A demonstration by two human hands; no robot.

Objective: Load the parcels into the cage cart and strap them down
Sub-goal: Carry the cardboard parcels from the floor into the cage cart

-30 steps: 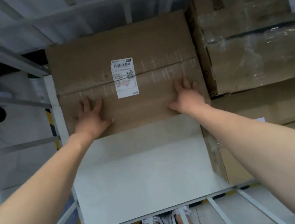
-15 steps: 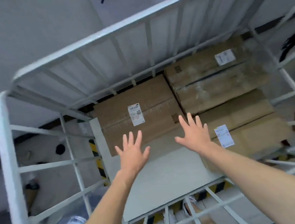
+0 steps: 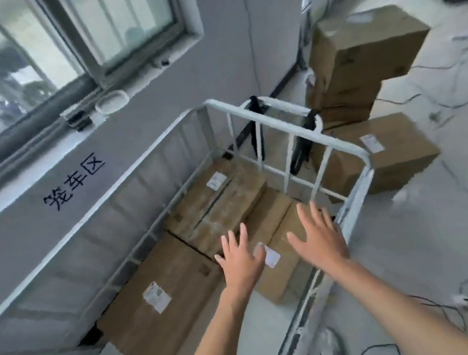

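Note:
The white cage cart point(image 3: 296, 113) stands against the wall under the window. Three cardboard parcels lie on its floor: one at the near left point(image 3: 162, 309), one at the far side point(image 3: 215, 202) and one at the right point(image 3: 281, 238). My left hand point(image 3: 239, 259) and my right hand point(image 3: 318, 237) hover above the cart with fingers spread, holding nothing. Black straps point(image 3: 257, 123) hang from the cart's far right rail.
More cardboard parcels stand on the floor to the right of the cart: a stack point(image 3: 361, 54) by the wall and a single box point(image 3: 384, 150) closer in. Cables point(image 3: 432, 104) trail over the pale floor. My shoe point(image 3: 330, 348) shows beside the cart's near rail.
My hands have left the near left parcel and risen out of the cart. The view has lifted and swung to the right, bringing the window and the floor parcels into sight.

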